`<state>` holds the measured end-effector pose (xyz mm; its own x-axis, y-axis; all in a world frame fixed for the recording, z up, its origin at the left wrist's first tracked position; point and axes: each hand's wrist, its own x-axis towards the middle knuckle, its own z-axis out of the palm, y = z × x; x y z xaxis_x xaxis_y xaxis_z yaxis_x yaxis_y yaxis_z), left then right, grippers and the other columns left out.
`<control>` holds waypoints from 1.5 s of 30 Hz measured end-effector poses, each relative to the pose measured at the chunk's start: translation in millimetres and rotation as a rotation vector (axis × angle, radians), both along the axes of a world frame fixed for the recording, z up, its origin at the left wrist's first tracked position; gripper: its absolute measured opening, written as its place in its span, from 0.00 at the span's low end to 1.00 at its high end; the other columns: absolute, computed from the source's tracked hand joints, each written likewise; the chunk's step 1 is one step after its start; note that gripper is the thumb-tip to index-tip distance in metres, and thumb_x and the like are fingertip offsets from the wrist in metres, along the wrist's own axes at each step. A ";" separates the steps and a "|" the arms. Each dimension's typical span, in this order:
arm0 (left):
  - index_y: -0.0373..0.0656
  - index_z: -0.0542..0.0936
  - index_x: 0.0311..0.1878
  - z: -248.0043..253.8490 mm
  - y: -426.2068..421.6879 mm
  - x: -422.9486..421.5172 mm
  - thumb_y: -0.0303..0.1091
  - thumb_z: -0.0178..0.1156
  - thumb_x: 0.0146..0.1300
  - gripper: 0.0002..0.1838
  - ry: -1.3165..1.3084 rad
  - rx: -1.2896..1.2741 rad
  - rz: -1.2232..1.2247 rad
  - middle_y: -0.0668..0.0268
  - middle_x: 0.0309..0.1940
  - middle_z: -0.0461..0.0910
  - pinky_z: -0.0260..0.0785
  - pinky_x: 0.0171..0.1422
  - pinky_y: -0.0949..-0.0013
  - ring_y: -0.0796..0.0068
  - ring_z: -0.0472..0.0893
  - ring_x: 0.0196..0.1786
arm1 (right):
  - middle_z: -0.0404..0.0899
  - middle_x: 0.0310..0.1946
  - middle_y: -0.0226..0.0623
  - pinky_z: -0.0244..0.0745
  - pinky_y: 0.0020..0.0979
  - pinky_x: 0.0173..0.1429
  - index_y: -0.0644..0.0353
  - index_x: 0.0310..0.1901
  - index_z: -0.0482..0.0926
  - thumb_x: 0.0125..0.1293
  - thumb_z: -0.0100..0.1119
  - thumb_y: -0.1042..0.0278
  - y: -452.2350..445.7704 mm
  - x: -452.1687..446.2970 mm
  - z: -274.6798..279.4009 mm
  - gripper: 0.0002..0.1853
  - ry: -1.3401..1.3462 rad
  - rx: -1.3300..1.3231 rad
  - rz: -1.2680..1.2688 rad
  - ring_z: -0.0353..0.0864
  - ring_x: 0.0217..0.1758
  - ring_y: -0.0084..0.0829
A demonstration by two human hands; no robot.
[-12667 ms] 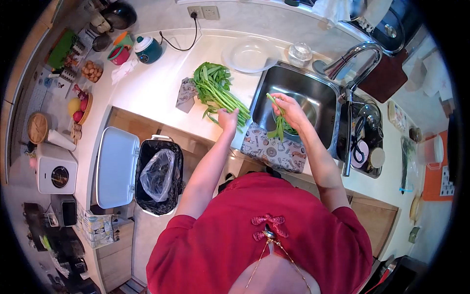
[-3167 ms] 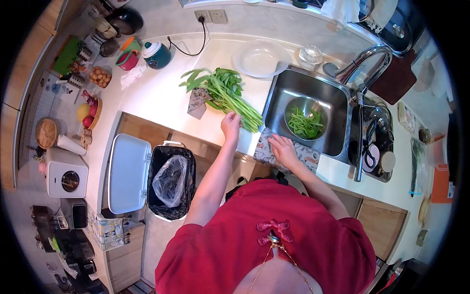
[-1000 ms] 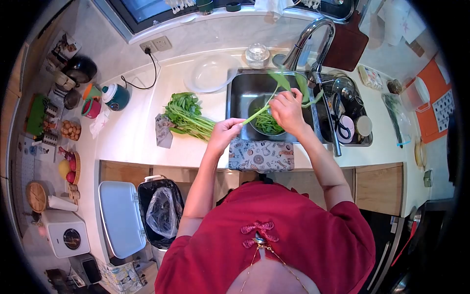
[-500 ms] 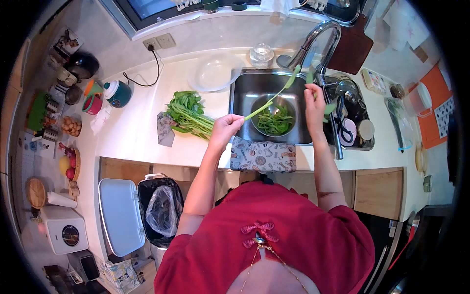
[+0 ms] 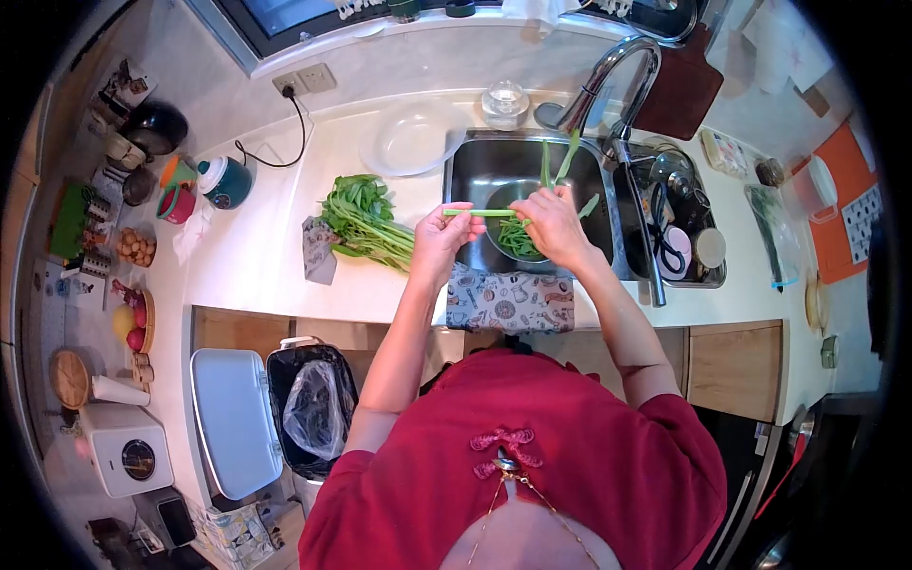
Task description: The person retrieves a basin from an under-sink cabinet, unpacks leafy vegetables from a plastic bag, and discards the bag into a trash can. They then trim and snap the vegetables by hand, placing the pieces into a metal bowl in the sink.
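A green stem (image 5: pixel 489 213) runs level between my two hands above the sink (image 5: pixel 598 180). My left hand (image 5: pixel 446 237) pinches its left end near the sink's left rim. My right hand (image 5: pixel 551 223) is closed on the stem's leafy part, with leaves (image 5: pixel 568 160) sticking up past the fingers. Below, a metal bowl (image 5: pixel 501 197) in the sink holds green pieces, partly hidden by my right hand. On the counter to the left lies a bunch of leafy greens (image 5: pixel 366 223), its stems reaching toward my left wrist. A patterned cloth (image 5: pixel 510 303) hangs over the sink's front edge.
A clear plate (image 5: pixel 412 139) and a glass jar (image 5: pixel 504 104) stand behind the sink. The faucet (image 5: pixel 641 57) arches at the back right, beside a rack of dishes (image 5: pixel 708 261). An open bin (image 5: pixel 318 408) stands below the counter at the left.
Half a second ago my right hand was apart at the right with leaves; it has moved left and closed on the stem. The stem has gone from slanting to level.
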<state>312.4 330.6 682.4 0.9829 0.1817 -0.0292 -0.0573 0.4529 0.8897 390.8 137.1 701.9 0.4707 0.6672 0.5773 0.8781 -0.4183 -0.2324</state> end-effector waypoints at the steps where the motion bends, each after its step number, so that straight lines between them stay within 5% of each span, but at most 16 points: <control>1: 0.34 0.73 0.47 -3.9 -0.2 1.0 0.30 0.56 0.62 0.13 -0.023 -0.086 0.003 0.58 0.33 0.80 0.70 0.37 0.75 0.73 0.79 0.33 | 0.73 0.27 0.30 0.57 0.36 0.45 0.55 0.35 0.75 0.49 0.59 0.75 0.5 -0.1 -2.3 0.10 0.054 0.008 0.003 0.72 0.37 0.32; 8: 0.33 0.72 0.47 -13.3 -19.0 6.0 0.30 0.52 0.64 0.12 -0.063 0.045 0.163 0.58 0.31 0.79 0.70 0.36 0.75 0.73 0.79 0.30 | 0.72 0.24 0.38 0.61 0.36 0.35 0.59 0.34 0.74 0.57 0.51 0.71 12.7 10.1 -39.8 0.04 0.199 0.248 -0.147 0.74 0.34 0.37; 10: 0.33 0.73 0.45 -9.3 -27.8 7.0 0.30 0.51 0.65 0.10 -0.105 -0.079 0.264 0.60 0.29 0.78 0.70 0.35 0.75 0.74 0.78 0.28 | 0.70 0.20 0.36 0.60 0.32 0.29 0.59 0.31 0.74 0.61 0.46 0.70 4.6 40.3 -70.5 0.07 0.575 0.422 -0.356 0.72 0.26 0.32; 12: 0.33 0.74 0.43 -10.2 -14.3 8.4 0.29 0.51 0.65 0.09 -0.109 -0.090 0.313 0.61 0.27 0.78 0.69 0.34 0.75 0.75 0.77 0.27 | 0.65 0.17 0.25 0.55 0.24 0.24 0.59 0.29 0.72 0.64 0.45 0.66 -17.0 61.4 -63.7 0.09 1.099 1.018 -0.361 0.63 0.21 0.18; 19: 0.37 0.78 0.41 -11.5 -15.4 16.0 0.29 0.54 0.62 0.07 -0.001 0.095 0.073 0.71 0.25 0.75 0.63 0.32 0.81 0.86 0.71 0.25 | 0.76 0.27 0.31 0.68 0.22 0.41 0.60 0.37 0.71 0.66 0.46 0.64 -0.7 37.7 -18.8 0.09 1.159 0.592 0.181 0.74 0.32 0.20; 26: 0.38 0.79 0.39 -8.1 -15.3 20.2 0.28 0.55 0.61 0.07 -0.033 0.283 0.041 0.72 0.26 0.76 0.61 0.33 0.83 0.87 0.70 0.27 | 0.70 0.20 0.26 0.63 0.21 0.28 0.61 0.34 0.72 0.64 0.45 0.66 28.2 -3.3 -8.3 0.08 1.259 0.217 0.244 0.67 0.22 0.18; 32: 0.36 0.79 0.38 -13.1 -22.3 14.0 0.26 0.56 0.60 0.06 -0.027 0.260 0.131 0.71 0.26 0.77 0.62 0.33 0.82 0.87 0.69 0.27 | 0.64 0.17 0.23 0.55 0.21 0.24 0.61 0.28 0.72 0.59 0.45 0.67 33.6 -5.3 -22.8 0.08 1.372 0.360 0.125 0.60 0.19 0.16; 35: 0.35 0.80 0.37 -16.1 -32.1 12.6 0.26 0.56 0.59 0.06 -0.110 0.201 0.250 0.71 0.25 0.76 0.62 0.33 0.82 0.87 0.69 0.26 | 0.62 0.16 0.22 0.54 0.22 0.23 0.59 0.27 0.70 0.59 0.46 0.68 35.8 1.8 -40.7 0.06 1.475 0.606 0.241 0.59 0.18 0.16; 37: 0.35 0.80 0.38 -9.8 -21.3 11.4 0.26 0.56 0.59 0.06 -0.137 0.212 0.316 0.71 0.25 0.76 0.62 0.33 0.82 0.87 0.69 0.26 | 0.61 0.15 0.22 0.54 0.22 0.22 0.57 0.27 0.68 0.59 0.47 0.70 18.6 27.7 -62.1 0.05 1.730 1.035 -0.174 0.59 0.17 0.17; 38: 0.35 0.79 0.38 -3.6 -14.7 9.8 0.26 0.56 0.59 0.06 -0.164 0.223 0.384 0.72 0.24 0.75 0.62 0.33 0.82 0.87 0.69 0.26 | 0.62 0.15 0.23 0.55 0.23 0.22 0.55 0.28 0.68 0.59 0.48 0.69 -0.3 42.5 -82.5 0.04 1.759 1.126 -0.095 0.61 0.17 0.18; 45: 0.34 0.77 0.46 -8.1 -23.5 14.0 0.30 0.53 0.63 0.12 -0.012 0.231 0.056 0.75 0.26 0.72 0.58 0.34 0.82 0.88 0.65 0.27 | 0.70 0.22 0.28 0.60 0.23 0.27 0.58 0.34 0.72 0.63 0.50 0.66 -2.8 32.0 -51.5 0.06 1.688 0.976 0.205 0.65 0.22 0.20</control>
